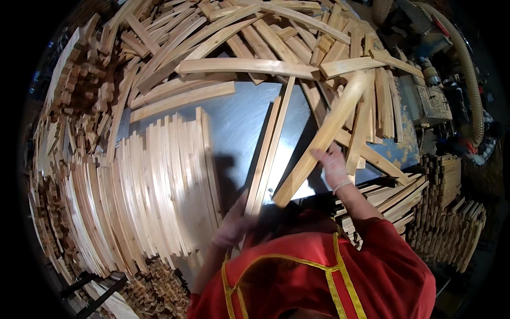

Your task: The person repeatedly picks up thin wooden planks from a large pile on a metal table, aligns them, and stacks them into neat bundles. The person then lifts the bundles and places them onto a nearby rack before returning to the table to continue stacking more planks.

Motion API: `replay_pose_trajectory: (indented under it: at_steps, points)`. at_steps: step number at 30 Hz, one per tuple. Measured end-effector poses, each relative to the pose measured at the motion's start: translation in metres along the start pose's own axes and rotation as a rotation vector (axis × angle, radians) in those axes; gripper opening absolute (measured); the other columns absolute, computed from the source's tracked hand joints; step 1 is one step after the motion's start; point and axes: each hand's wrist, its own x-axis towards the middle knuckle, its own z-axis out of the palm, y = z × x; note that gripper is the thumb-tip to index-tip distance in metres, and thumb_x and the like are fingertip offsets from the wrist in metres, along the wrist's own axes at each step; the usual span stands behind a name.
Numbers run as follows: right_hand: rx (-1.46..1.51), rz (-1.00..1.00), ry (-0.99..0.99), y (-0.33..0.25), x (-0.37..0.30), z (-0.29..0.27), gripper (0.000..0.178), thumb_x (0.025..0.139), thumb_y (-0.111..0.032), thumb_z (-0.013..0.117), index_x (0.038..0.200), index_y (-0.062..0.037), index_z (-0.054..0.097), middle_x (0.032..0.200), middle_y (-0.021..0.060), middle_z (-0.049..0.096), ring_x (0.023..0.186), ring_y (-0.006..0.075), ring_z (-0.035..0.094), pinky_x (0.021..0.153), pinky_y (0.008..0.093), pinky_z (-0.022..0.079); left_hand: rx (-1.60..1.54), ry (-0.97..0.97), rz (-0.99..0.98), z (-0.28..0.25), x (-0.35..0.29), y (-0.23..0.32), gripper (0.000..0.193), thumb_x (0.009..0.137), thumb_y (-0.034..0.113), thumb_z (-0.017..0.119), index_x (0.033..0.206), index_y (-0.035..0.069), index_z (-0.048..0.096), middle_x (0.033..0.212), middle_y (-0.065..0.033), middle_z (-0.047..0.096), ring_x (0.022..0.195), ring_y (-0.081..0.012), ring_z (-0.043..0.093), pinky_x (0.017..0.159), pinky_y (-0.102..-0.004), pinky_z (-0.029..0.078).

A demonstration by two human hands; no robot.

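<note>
My right hand [336, 169], wearing a pale glove or wrap, is closed on the right edge of a wide wooden board [325, 133]. The board slants from the far right toward my chest, and its far end is blurred. My left hand [232, 223] is smeared and in shadow. It appears closed round the near end of two narrow wooden strips [270, 151] lying side by side, which point away from me. Left of them a row of similar strips [170, 181] lies packed edge to edge on the metal table [247, 101].
A loose heap of wooden pieces [265, 40] covers the table's far side. Stacked lumber [79, 90] stands at the left, with more stacks [449, 212] at the right. Beyond the table's right edge are a machine [425, 98] and a ribbed hose [470, 69].
</note>
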Motion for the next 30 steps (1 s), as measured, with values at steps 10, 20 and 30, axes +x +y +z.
replay_pose_trajectory:
  at_steps: [10,20,30]
  points:
    - [-0.755,0.103,-0.424,0.062,-0.072,0.142,0.066,0.095,-0.030,0.068,0.154,-0.0072,0.048,0.105,0.0194,0.076,0.088,0.0292,0.075,0.081,0.0405,0.059,0.677,0.539,-0.094,0.009,-0.081,-0.075,0.055,0.087,0.004,0.074,0.140,0.001,0.063,0.121,-0.0164,0.072,0.114,-0.0345,0.070,0.096,-0.0435,0.056]
    - [-0.974,-0.395,-0.783,-0.002,0.049,0.176,0.054,0.089,-0.030,0.072,0.135,-0.0026,0.064,0.124,0.0221,0.071,0.115,0.0386,0.068,0.103,0.0452,0.053,1.594,0.772,0.222,-0.032,-0.002,-0.073,0.084,0.084,0.049,0.072,0.149,0.000,0.052,0.153,-0.0193,0.049,0.146,-0.0393,0.040,0.120,-0.0538,0.032]
    - [-1.356,-0.570,-0.252,-0.077,0.205,0.148,0.066,0.081,-0.041,0.081,0.133,-0.0092,0.056,0.111,0.0240,0.071,0.106,0.0413,0.070,0.095,0.0508,0.056,1.584,0.754,0.271,-0.034,0.000,-0.084,0.069,0.095,0.036,0.062,0.158,0.013,0.046,0.162,-0.0229,0.043,0.151,-0.0475,0.039,0.127,-0.0628,0.027]
